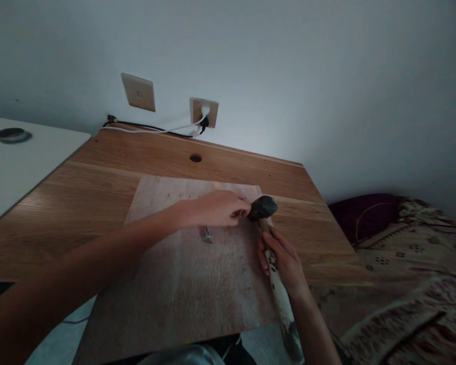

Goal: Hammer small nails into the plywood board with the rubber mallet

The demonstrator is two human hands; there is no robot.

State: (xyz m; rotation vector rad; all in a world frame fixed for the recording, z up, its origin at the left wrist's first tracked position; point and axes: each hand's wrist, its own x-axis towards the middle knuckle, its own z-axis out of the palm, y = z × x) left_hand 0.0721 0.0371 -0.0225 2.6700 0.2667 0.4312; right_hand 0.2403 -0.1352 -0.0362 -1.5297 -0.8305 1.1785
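Note:
A thin plywood board [190, 284] lies on a wooden desk [99, 203]. My right hand [283, 261] is wrapped round the pale handle of a hammer [264, 208], whose dark head rests low over the board's far right part. My left hand [216, 209] reaches across the board with its fingertips pinched together right beside the hammer head; what they pinch is too small to name. A few small nails [207, 234] lie loose on the board just below my left hand. Tiny dark dots mark the board's far edge.
A white table [19, 162] stands to the left of the desk. Two wall plates [139, 92] sit above the desk's back edge, with a plug and cables [203, 119] in one. A patterned blanket and a dark cushion [368, 213] lie to the right.

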